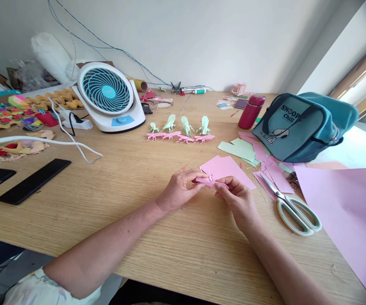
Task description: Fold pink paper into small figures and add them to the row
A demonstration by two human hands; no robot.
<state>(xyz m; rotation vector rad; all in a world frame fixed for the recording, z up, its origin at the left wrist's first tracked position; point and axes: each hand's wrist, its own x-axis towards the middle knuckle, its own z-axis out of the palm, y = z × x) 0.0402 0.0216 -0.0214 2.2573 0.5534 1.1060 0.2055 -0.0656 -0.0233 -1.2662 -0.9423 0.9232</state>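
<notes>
A small folded pink paper figure [210, 182] is held between my two hands over the table. My left hand [183, 188] pinches its left end between thumb and fingers. At the other end, the thumb and fingers of my right hand [237, 199] close on it. Just behind lies flat pink paper [230, 167]. Scissors with pale handles [293, 209] rest to the right of my right hand. Farther back stand several folded green paper figures [187, 126], with a row of pink paper figures [185, 139] in front of them.
A white fan [106, 95] stands at the back left. On the right are a teal bag [292, 127], a red bottle [251, 112], pink and green paper scraps [238, 149] and a large pink sheet [348, 207]. Black flat objects [33, 181] and a white cable [43, 140] lie left.
</notes>
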